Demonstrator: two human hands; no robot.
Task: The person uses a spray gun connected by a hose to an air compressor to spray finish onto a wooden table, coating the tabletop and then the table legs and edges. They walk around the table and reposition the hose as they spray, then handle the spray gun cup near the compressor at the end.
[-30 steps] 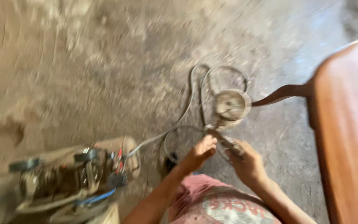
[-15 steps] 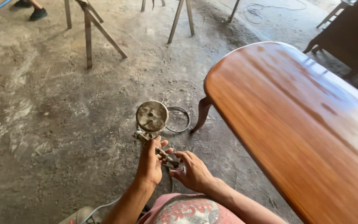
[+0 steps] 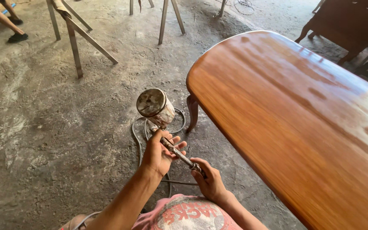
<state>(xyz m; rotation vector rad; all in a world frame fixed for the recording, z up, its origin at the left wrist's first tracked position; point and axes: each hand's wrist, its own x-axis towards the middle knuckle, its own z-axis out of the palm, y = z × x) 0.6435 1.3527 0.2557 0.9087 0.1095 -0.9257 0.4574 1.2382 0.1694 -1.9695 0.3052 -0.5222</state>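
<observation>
Now both hands grip spray gun (image 3: 162, 123): left (image 3: 160, 153) w/ body, right (image 3: 207, 181) handle end.

One head camera looks steeply down, close above the floor (image 3: 43, 127).

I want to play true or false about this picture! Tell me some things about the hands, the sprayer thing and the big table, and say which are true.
1. The left hand holds the spray gun just below its cup. True.
2. The metal cup on the spray gun is shiny and clean. False: it is crusted with old paint.
3. The right hand grips the lower end of the spray gun. True.
4. The wooden table is dull grey. False: its top is glossy reddish brown.
5. A hose lies on the concrete floor under the hands. True.
6. The spray gun rests on the tabletop. False: it is held beside the table, over the floor.
</observation>
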